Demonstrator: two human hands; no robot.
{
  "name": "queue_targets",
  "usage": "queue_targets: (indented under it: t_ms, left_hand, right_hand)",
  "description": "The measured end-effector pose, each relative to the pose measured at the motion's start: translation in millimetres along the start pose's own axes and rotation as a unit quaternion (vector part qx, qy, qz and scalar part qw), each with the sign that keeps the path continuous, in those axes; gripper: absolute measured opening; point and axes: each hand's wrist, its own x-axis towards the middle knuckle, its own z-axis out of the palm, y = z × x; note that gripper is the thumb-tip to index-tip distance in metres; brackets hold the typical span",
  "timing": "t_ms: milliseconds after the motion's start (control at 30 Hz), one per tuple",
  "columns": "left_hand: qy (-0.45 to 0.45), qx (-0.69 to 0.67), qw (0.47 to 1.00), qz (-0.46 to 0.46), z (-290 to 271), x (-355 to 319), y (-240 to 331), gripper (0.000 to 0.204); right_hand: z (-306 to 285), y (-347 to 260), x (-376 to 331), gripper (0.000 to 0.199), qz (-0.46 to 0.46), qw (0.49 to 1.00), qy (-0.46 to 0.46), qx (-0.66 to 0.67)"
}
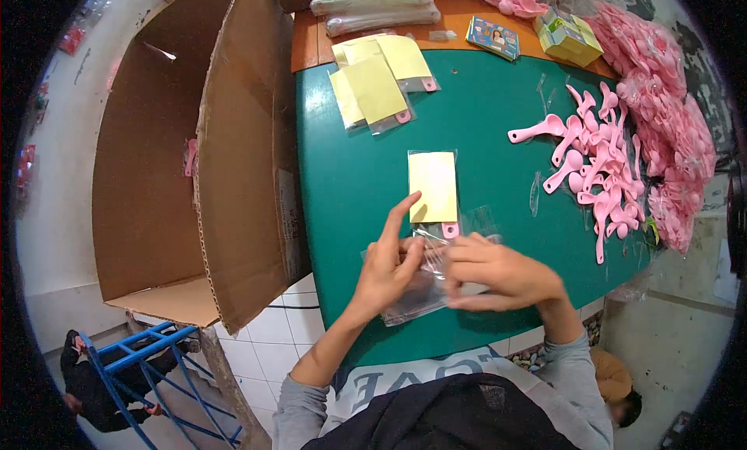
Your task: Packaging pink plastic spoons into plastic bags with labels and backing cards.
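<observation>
Bagged yellow card (433, 187) lies on the green table (350, 240) just beyond my hands, long axis running away from me, pink handle end (450, 231) toward me. Left hand (383, 268) is nearer: index finger stretched forward onto the card's left side, thumb and other fingers bent in by loose clear film (429, 246). Right hand (498, 274) lies to the right, palm down, fingers curled inward (blurred; I cannot tell whether either hand pinches film). Both forearms angle inward.

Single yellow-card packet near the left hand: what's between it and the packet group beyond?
Bare green tabletop separates the single packet from the packet group in the head view.
</observation>
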Motion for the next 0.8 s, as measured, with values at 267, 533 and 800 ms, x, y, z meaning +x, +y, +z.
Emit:
queue_targets:
  t_ms: [267, 533, 800]
  left_hand:
    - [-0.088, -0.187, 0.978, -0.001, 1, -5, 0, 0.027]
    - [-0.15, -0.254, 0.955, -0.033, -6, -10, -4, 0.027]
    - [-0.08, 0.013, 0.994, 0.072, -9, -14, 5, 0.026]
  right_hand:
    - [-100, 52, -138, 0.03, 0.367, 0.781, 0.503, 0.048]
    - [41, 14, -24, 0.038, 0.177, 0.929, 0.27, -0.181]
    - [44, 15, -31, 0.014, 0.174, 0.924, 0.337, -0.045]
